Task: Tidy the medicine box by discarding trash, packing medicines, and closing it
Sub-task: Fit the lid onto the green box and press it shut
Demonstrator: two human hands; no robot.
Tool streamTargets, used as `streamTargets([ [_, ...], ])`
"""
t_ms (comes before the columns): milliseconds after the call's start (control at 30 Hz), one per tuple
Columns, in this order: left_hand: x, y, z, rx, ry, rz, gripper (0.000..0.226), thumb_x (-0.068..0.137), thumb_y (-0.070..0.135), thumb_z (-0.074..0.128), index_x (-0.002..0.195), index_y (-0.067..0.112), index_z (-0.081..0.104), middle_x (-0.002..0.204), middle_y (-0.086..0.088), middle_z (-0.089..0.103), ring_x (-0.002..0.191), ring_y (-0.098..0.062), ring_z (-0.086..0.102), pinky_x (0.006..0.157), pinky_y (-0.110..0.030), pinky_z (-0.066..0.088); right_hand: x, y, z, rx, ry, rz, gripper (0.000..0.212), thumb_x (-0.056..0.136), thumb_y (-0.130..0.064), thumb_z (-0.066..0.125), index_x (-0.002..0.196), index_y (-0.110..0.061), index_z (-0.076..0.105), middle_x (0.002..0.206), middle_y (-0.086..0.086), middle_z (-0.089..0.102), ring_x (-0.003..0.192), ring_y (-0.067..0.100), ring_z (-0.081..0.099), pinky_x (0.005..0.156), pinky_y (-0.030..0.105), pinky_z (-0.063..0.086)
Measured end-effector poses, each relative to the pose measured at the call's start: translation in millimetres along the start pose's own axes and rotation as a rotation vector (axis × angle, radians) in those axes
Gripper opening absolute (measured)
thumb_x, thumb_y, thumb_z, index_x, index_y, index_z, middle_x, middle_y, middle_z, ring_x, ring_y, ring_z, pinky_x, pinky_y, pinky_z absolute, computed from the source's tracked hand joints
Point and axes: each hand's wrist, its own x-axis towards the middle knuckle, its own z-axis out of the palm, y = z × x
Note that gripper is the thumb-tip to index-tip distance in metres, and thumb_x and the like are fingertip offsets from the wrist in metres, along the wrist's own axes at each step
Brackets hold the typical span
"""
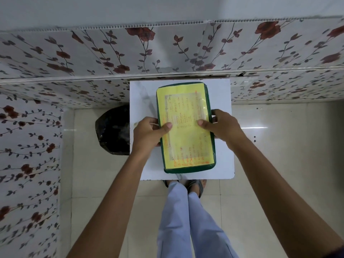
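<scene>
Floral-papered walls are enclosing a tiled floor, with a small white table (223,164) standing near the far wall. Left hand (149,133) is clasping the box (186,127) on its left edge, thumb lying on the yellow lid. Right hand (223,127) is doing likewise on the right edge, fingers wrapping round the side. Box is sitting shut between both hands at the table's middle, long axis running near to far. Black bin bag (113,131) is resting on the floor just left of the table.
</scene>
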Motion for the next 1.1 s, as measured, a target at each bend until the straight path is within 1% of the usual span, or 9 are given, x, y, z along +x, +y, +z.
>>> streamTargets([
  [133, 1.0, 0.0, 3.9, 0.014, 0.069, 0.040, 0.034, 0.073, 0.024, 0.075, 0.096, 0.009, 0.056, 0.099, -0.014, 0.069, 0.088, -0.026, 0.068, 0.070, -0.045, 0.059, -3.0, 1.8, 4.9, -0.044, 0.089, -0.070, 0.048, 0.086, -0.036, 0.061, 0.126, -0.012, 0.049, 0.119, 0.007, 0.061, 0.089, 0.019, 0.053, 0.078, 0.032, 0.046],
  [300, -8.9, -2.5, -0.7, 0.035, -0.022, 0.009, 0.036, 0.075, 0.027, 0.073, 0.102, 0.012, 0.053, 0.090, -0.003, 0.065, 0.084, -0.019, 0.066, 0.066, -0.039, 0.058, -11.4, 12.7, 3.1, -0.050, 0.030, -0.057, 0.052, 0.083, -0.037, 0.064, 0.128, -0.015, 0.048, 0.121, 0.006, 0.060, 0.101, 0.025, 0.059, 0.085, 0.040, 0.052],
  [467, -14.0, -13.7, 1.2, 0.056, 0.018, 0.026, 0.039, 0.073, 0.027, 0.074, 0.103, 0.013, 0.054, 0.093, -0.006, 0.065, 0.091, -0.023, 0.066, 0.074, -0.047, 0.058, -17.8, 25.9, 12.4, -0.104, 0.104, -0.117, 0.051, 0.084, -0.034, 0.064, 0.128, -0.015, 0.049, 0.122, 0.005, 0.061, 0.093, 0.019, 0.057, 0.075, 0.029, 0.044],
  [633, -21.2, -12.2, 9.9, 0.294, 0.176, 0.217, 0.027, 0.077, 0.030, 0.069, 0.098, 0.014, 0.068, 0.091, 0.002, 0.066, 0.086, -0.015, 0.061, 0.075, -0.031, 0.051, -19.6, 24.5, 20.9, -0.216, 0.273, -0.149, 0.052, 0.079, -0.036, 0.069, 0.123, -0.013, 0.054, 0.120, 0.009, 0.061, 0.097, 0.025, 0.063, 0.074, 0.029, 0.044],
  [767, -25.9, -7.5, 16.0, 0.303, 0.243, 0.210, 0.021, 0.078, 0.026, 0.069, 0.093, 0.012, 0.069, 0.084, 0.006, 0.062, 0.078, -0.010, 0.057, 0.060, -0.019, 0.043, -17.3, 16.0, 15.7, -0.146, 0.228, -0.061, 0.055, 0.075, -0.038, 0.073, 0.116, -0.007, 0.053, 0.102, 0.002, 0.058, 0.085, 0.017, 0.054, 0.071, 0.027, 0.042],
  [833, -27.1, -5.3, 16.9, 0.293, 0.258, 0.195, 0.019, 0.077, 0.025, 0.070, 0.090, 0.011, 0.069, 0.083, 0.007, 0.061, 0.073, -0.007, 0.056, 0.057, -0.013, 0.040, -14.4, 12.8, 12.5, -0.078, 0.184, 0.005, 0.056, 0.072, -0.042, 0.075, 0.108, -0.007, 0.051, 0.096, 0.001, 0.058, 0.083, 0.018, 0.056, 0.067, 0.029, 0.045],
  [933, -30.1, 0.6, 15.4, 0.239, 0.260, 0.184, 0.019, 0.074, 0.024, 0.072, 0.089, 0.013, 0.068, 0.083, 0.005, 0.063, 0.070, -0.005, 0.056, 0.059, -0.014, 0.043, -14.6, 9.5, 10.3, -0.001, 0.166, 0.028, 0.054, 0.070, -0.044, 0.075, 0.101, -0.009, 0.048, 0.091, 0.000, 0.058, 0.081, 0.019, 0.058, 0.066, 0.031, 0.047],
  [1000, -31.9, 5.4, 13.2, 0.219, 0.243, 0.183, 0.020, 0.073, 0.025, 0.073, 0.089, 0.013, 0.068, 0.086, 0.003, 0.066, 0.072, -0.007, 0.058, 0.061, -0.019, 0.047, -18.6, 7.9, 9.4, 0.045, 0.181, 0.000, 0.053, 0.072, -0.042, 0.075, 0.106, -0.011, 0.048, 0.092, -0.001, 0.056, 0.083, 0.019, 0.057, 0.068, 0.031, 0.048],
  [1100, -38.2, 13.6, 10.3, 0.114, 0.186, 0.198, 0.024, 0.072, 0.031, 0.074, 0.088, 0.014, 0.069, 0.090, -0.001, 0.071, 0.080, -0.016, 0.065, 0.072, -0.036, 0.056, -25.8, 7.4, 3.3, 0.236, 0.182, -0.005, 0.051, 0.078, -0.035, 0.071, 0.119, -0.016, 0.048, 0.102, -0.003, 0.059, 0.084, 0.018, 0.060, 0.071, 0.032, 0.051],
])
